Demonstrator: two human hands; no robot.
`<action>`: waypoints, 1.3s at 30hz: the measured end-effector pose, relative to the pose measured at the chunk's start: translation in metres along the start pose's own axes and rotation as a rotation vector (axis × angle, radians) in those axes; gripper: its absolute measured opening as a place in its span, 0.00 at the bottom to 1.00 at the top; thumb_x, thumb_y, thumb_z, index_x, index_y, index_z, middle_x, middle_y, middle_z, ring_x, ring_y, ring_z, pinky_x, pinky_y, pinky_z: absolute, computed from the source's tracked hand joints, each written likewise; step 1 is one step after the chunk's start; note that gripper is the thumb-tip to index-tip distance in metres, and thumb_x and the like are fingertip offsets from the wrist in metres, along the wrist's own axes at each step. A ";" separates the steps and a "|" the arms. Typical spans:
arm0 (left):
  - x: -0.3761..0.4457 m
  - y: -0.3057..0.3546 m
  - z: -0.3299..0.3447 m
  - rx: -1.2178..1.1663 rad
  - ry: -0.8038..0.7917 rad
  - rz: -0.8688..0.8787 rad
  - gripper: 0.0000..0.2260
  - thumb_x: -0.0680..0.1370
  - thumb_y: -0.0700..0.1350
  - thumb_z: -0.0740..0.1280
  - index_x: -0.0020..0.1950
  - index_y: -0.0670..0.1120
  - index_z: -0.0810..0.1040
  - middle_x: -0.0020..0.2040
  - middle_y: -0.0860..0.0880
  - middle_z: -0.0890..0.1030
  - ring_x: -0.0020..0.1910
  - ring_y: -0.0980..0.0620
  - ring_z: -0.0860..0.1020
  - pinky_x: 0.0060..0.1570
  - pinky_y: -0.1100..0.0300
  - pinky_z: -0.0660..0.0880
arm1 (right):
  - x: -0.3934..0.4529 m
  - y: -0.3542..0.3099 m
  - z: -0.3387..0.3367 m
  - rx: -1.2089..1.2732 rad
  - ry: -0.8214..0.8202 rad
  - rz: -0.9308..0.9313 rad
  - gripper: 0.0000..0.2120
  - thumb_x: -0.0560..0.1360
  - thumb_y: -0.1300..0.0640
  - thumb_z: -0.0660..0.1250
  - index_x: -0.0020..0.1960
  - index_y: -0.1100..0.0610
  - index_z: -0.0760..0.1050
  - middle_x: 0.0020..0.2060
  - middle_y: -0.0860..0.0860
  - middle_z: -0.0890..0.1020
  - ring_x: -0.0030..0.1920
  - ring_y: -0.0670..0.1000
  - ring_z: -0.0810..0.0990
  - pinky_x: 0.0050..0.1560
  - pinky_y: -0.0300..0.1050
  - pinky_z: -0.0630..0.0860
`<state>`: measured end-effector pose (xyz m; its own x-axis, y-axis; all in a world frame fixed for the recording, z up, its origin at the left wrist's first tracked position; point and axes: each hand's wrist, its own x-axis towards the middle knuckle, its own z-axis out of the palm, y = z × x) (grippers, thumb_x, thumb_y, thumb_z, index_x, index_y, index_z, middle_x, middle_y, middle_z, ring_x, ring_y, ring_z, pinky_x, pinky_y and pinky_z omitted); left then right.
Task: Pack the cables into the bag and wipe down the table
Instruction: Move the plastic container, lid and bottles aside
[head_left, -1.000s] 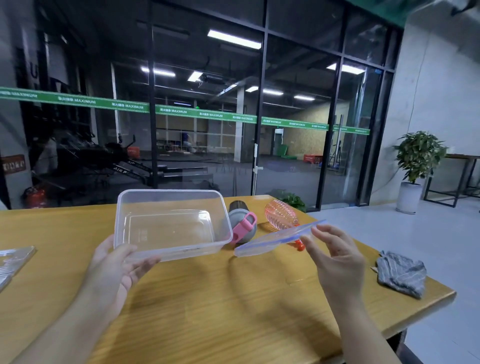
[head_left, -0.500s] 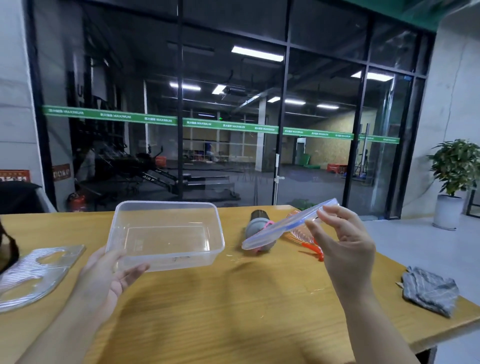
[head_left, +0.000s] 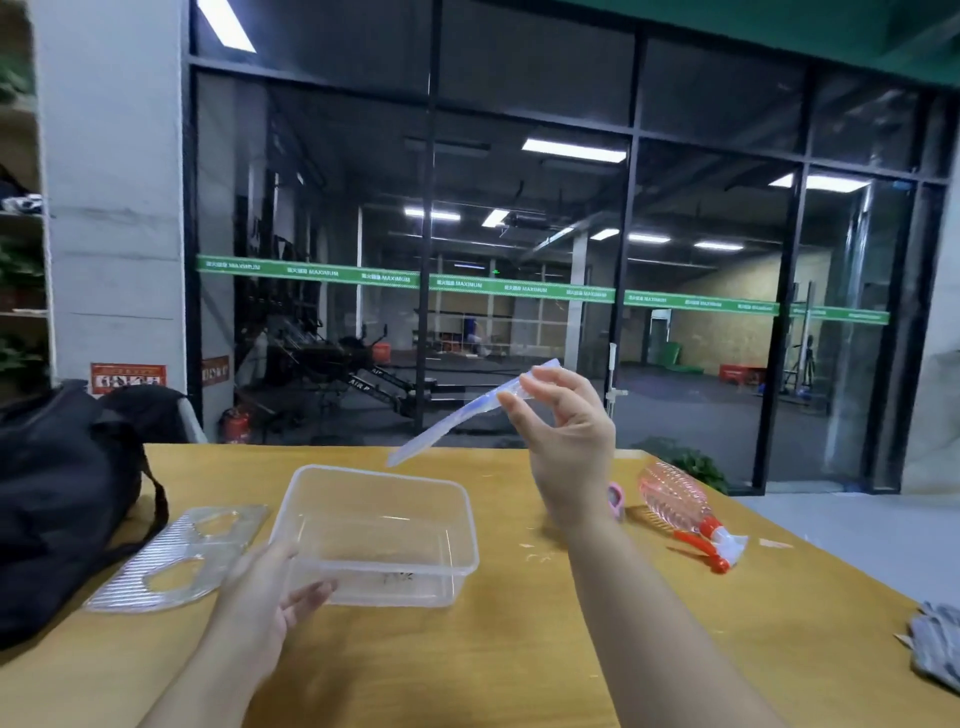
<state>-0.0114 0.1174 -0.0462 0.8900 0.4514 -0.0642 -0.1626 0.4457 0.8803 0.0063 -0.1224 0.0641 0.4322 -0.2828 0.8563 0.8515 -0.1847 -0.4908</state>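
On the table (head_left: 467, 649): clear tub (head_left: 376, 535) near the middle, open side up, nothing seen inside.
Left hand (head_left: 265, 603): at the tub's near left corner, fingers loosely curled against its wall and underside, holding that corner.
Right hand (head_left: 569, 431): raised above the table, thumb and fingertips pinching one end of a clear lid (head_left: 457, 421), which slopes down to the left, its low end above the tub's far rim, not touching.
Far left: black bag (head_left: 62, 499) on the table edge, strap hanging toward the tub.
Between bag and tub: flat ribbed clear tray (head_left: 176, 556) with cut-outs.
Right of the raised wrist: pink spray bottle (head_left: 675, 499) lying on its side, red-and-white nozzle toward the near edge.
Right edge: grey cloth (head_left: 935, 649), partly cut off.
Cables: none seen anywhere.
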 end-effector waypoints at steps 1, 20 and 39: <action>-0.001 0.001 0.001 -0.022 0.005 -0.012 0.15 0.77 0.42 0.65 0.62 0.44 0.68 0.65 0.44 0.69 0.36 0.39 0.79 0.25 0.59 0.78 | -0.004 0.000 0.010 0.028 -0.024 0.010 0.11 0.66 0.57 0.76 0.47 0.56 0.82 0.49 0.51 0.81 0.54 0.50 0.79 0.56 0.51 0.76; -0.021 0.009 -0.002 0.110 0.114 -0.086 0.15 0.74 0.60 0.60 0.55 0.54 0.72 0.52 0.48 0.75 0.26 0.47 0.78 0.18 0.63 0.71 | -0.054 0.063 -0.002 0.179 -0.460 0.520 0.05 0.67 0.61 0.75 0.41 0.57 0.80 0.41 0.46 0.82 0.40 0.42 0.79 0.45 0.38 0.77; -0.005 -0.001 -0.035 0.821 0.315 0.314 0.19 0.75 0.58 0.51 0.42 0.45 0.72 0.42 0.46 0.73 0.43 0.45 0.71 0.43 0.53 0.65 | -0.067 0.071 -0.024 -0.004 -0.704 0.406 0.07 0.69 0.57 0.75 0.43 0.46 0.82 0.46 0.42 0.81 0.48 0.40 0.80 0.53 0.33 0.74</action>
<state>-0.0304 0.1422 -0.0631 0.6803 0.7009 0.2144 0.0824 -0.3638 0.9278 0.0305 -0.1391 -0.0319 0.7937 0.3298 0.5113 0.5878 -0.1987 -0.7842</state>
